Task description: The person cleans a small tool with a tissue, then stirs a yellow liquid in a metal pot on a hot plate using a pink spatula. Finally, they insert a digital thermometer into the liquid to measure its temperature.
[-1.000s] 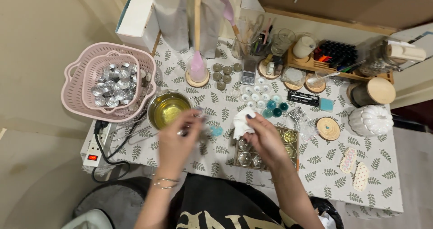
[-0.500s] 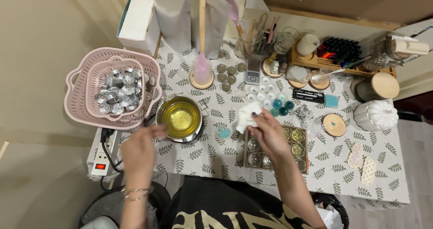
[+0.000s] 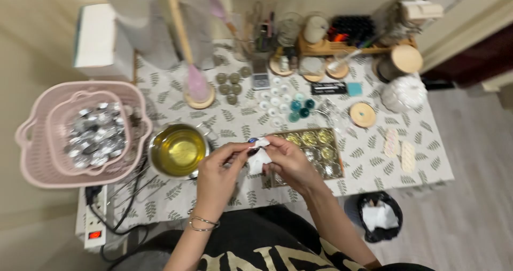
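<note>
Left: basket (image 3: 32,159) of cups (image 3: 96,137) on desk (image 3: 374,169)
Middle: pot (image 3: 179,152), left of tray (image 3: 310,148)
Floor: bin (image 3: 378,216) right

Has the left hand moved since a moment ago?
Yes. The left hand was out by the pink basket; now it is right of the pot of yellow liquid, meeting the right hand at the white tissue.

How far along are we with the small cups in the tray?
Done: the tray by the right hand already holds several small cups that look filled with yellowish liquid. In hand: both hands, left hand included, pinch a small white piece above the table's near edge. Left: the pot of yellow liquid is still fairly full, and the pink basket holds many silvery cups.
</note>
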